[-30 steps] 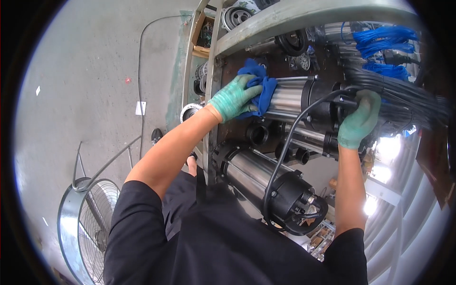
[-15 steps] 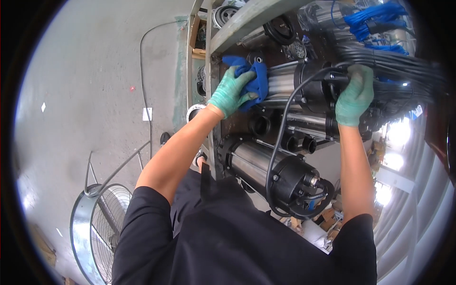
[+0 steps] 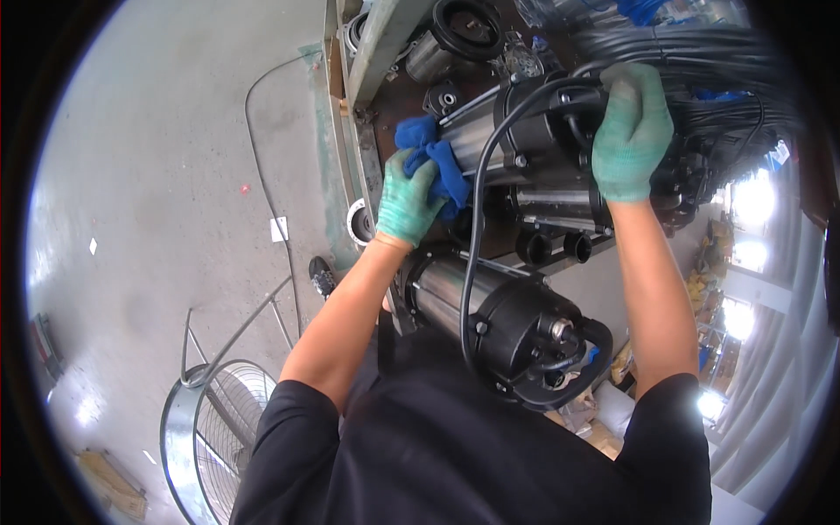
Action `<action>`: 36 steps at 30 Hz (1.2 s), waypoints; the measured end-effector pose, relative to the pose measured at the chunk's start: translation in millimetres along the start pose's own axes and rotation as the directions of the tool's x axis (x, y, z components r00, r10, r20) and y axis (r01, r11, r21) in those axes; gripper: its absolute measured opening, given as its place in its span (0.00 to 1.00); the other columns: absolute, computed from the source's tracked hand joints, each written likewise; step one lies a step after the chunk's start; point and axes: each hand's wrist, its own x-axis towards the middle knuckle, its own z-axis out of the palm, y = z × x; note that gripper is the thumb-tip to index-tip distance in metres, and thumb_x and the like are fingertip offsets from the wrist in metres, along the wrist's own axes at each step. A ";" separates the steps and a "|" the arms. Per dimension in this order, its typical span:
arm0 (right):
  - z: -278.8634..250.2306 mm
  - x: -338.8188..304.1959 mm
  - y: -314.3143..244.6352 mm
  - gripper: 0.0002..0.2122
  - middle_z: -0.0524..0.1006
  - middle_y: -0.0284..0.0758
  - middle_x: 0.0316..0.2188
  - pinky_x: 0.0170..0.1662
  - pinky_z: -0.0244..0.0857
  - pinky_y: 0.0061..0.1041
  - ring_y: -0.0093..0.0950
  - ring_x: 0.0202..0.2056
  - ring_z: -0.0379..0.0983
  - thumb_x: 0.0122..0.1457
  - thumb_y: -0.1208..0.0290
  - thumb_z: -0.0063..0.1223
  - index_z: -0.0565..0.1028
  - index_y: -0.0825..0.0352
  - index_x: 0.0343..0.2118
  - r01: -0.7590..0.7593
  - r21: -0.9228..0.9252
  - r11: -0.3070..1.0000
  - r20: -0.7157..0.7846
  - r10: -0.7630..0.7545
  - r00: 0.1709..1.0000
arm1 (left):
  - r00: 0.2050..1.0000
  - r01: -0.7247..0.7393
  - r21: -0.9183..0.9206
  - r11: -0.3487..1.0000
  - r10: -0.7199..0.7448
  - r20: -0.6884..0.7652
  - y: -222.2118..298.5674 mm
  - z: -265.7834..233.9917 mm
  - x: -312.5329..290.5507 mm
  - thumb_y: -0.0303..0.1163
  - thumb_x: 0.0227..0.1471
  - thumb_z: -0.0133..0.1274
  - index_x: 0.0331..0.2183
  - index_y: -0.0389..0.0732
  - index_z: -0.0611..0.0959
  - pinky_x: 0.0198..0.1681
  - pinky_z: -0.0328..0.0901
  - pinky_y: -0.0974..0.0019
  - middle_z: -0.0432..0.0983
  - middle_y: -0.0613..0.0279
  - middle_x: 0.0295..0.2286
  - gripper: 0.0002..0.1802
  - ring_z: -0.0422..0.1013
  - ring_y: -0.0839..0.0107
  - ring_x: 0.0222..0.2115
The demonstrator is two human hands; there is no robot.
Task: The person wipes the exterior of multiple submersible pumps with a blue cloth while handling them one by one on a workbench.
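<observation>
A submersible pump with a steel barrel (image 3: 477,131) and black top lies tilted across the bench. My left hand (image 3: 408,199), in a green glove, is closed on a bunched blue cloth (image 3: 448,171) pressed to the barrel's left end. At the black top, my gloved right hand (image 3: 634,140) is closed around the pump's handle, which the palm mostly hides. A thick black cable (image 3: 479,219) loops from beside that hand down to a second pump (image 3: 451,293), close to my body. Between them another steel-barrelled pump (image 3: 560,206) lies partly covered.
Black cables (image 3: 717,52) are bundled at the upper right. A short cylinder with a black ring (image 3: 468,31) stands at the back by the metal frame (image 3: 385,48). A round caged fan (image 3: 232,420) is on the floor at lower left, and a loose cable (image 3: 254,131) crosses the floor.
The view has shifted, so the bench parts sit differently in it. The pump appears more tilted, its top end higher. Both hands keep their hold, the left on the cloth.
</observation>
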 end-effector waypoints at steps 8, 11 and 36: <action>-1.9 4.3 0.5 0.07 0.79 0.34 0.26 0.35 0.71 0.27 0.30 0.26 0.76 0.67 0.71 0.52 0.78 0.67 0.34 -0.011 0.034 0.999 -0.015 0.011 1.000 | 0.976 -0.202 -0.257 0.945 0.170 -0.139 53.4 -17.0 74.4 0.36 0.34 0.77 0.57 0.44 0.76 0.59 0.66 0.43 0.64 0.38 0.55 0.47 0.66 0.35 0.54; -11.0 5.7 -7.8 0.06 0.78 0.35 0.26 0.35 0.71 0.27 0.31 0.26 0.75 0.66 0.72 0.51 0.77 0.67 0.33 -0.054 0.006 0.999 0.079 0.053 0.995 | 0.998 -0.024 -0.106 0.994 0.029 0.048 -17.5 -10.5 17.3 0.31 0.37 0.75 0.59 0.43 0.75 0.60 0.66 0.46 0.67 0.39 0.54 0.45 0.68 0.36 0.55; -9.7 -1.2 -8.5 0.04 0.74 0.35 0.23 0.30 0.69 0.29 0.33 0.23 0.73 0.59 0.75 0.54 0.75 0.66 0.28 -0.136 0.087 0.987 0.077 0.129 0.989 | 0.929 0.158 -0.575 0.803 0.077 0.362 19.0 -33.7 162.8 0.38 0.70 0.47 0.48 0.34 0.82 0.48 0.69 0.63 0.81 0.51 0.39 0.18 0.75 0.67 0.38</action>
